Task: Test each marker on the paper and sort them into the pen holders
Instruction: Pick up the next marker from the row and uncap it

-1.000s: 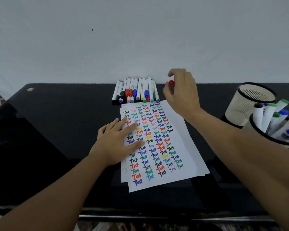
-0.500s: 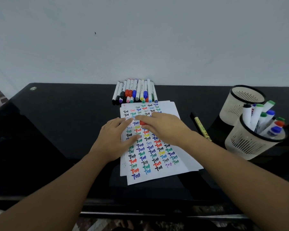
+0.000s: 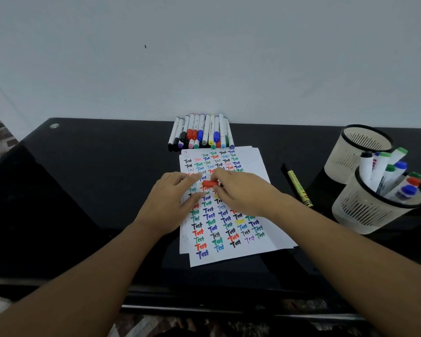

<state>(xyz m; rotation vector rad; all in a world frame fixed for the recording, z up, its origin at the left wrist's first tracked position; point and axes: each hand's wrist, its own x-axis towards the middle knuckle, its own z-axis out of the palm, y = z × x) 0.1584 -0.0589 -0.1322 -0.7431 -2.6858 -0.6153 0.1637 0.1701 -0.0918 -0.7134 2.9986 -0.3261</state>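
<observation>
Since a second ago my right hand [image 3: 241, 193] has carried the red marker [image 3: 210, 183] from the row of markers [image 3: 201, 133] down over the paper [image 3: 231, 229], so I judge uncapping comes next, the marker pinched between both hands while my left hand [image 3: 173, 203] lies flat, fingers straight.

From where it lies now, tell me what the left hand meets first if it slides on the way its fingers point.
Likely the red marker gripped by the right hand; the left hand points right across the paper, fingertips almost there.
</observation>
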